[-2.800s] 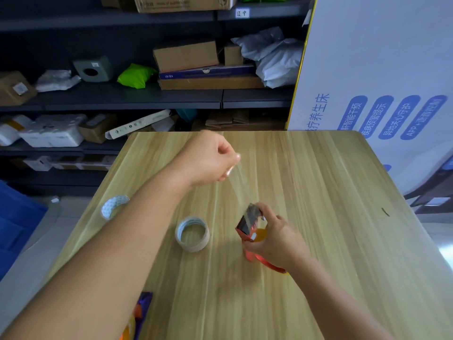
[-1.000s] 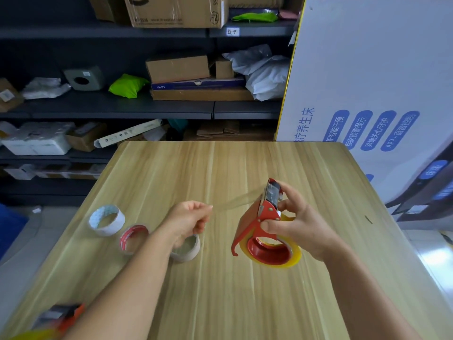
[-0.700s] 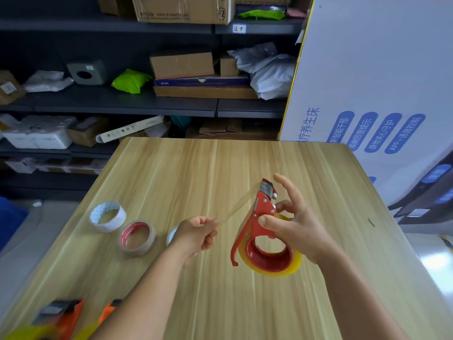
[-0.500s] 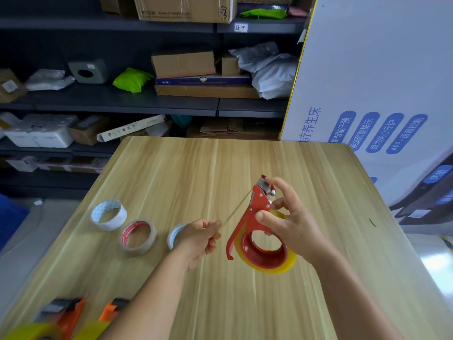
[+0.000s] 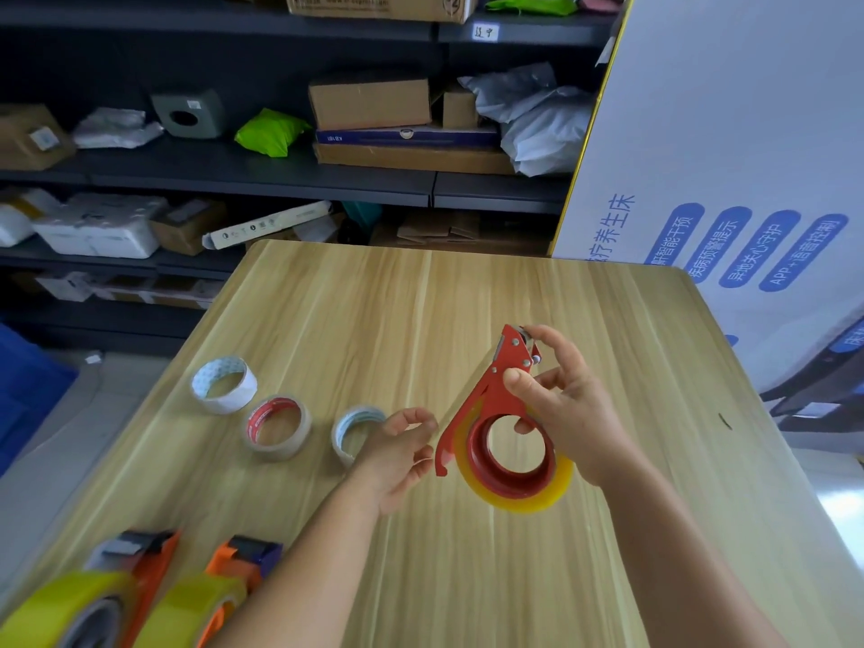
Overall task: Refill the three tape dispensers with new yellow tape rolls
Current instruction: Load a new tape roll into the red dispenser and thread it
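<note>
My right hand grips a red tape dispenser, lifted above the wooden table, with a yellow tape roll on its hub. Its index finger touches the cutter head at the top. My left hand hovers just left of the dispenser's lower tip, thumb and index pinched together; no tape strip shows between them. Two more orange dispensers carrying yellow rolls lie at the near left edge.
Three nearly spent rolls lie in a row on the left: a white one, a red-cored one and a pale blue-cored one partly behind my left hand. A big white printed box stands at the right; cluttered shelves behind.
The stretched clear strip between my left fingers and the cutter head is no longer visible. My left hand dropped toward the dispenser's lower tip; the right hand tilted the dispenser and put a finger on the cutter.
</note>
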The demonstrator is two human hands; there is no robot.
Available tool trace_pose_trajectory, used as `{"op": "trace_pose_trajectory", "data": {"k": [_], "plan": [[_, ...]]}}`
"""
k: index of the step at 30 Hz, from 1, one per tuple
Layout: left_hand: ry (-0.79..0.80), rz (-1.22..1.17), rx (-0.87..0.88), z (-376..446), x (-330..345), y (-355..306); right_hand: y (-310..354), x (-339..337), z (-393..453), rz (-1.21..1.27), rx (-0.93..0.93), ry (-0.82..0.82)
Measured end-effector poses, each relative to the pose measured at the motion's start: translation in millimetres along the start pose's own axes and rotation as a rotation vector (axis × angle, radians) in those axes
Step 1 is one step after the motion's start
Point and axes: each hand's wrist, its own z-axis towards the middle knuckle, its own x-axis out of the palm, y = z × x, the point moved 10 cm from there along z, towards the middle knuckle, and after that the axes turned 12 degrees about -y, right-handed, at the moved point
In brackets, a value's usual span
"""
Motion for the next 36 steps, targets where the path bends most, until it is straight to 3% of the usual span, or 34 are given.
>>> {"op": "trace_pose_trajectory", "data": {"k": [6,12,16,18,25,36], "plan": [[0.109,0.063,0.056,-18,8,4,-6,7,2,0.014,0.045,-0.01],[0.092,0.185,0.258,-24,-4,3,-4,6,3,0.023,0.069,-0.038],[0.215,0.309,0.427,-44,5,8,-13,9,5,0.028,0.134,-0.079],[0.241,0.311,0.418,-51,8,18,-18,14,4,0.036,0.176,-0.089],[0.064,0.23,0.475,-59,-5,34,-30,42,-7,0.184,0.348,-0.067],[-0.058,0.091,0.503,-69,-37,37,-35,78,-22,0.111,0.43,0.102]]}}
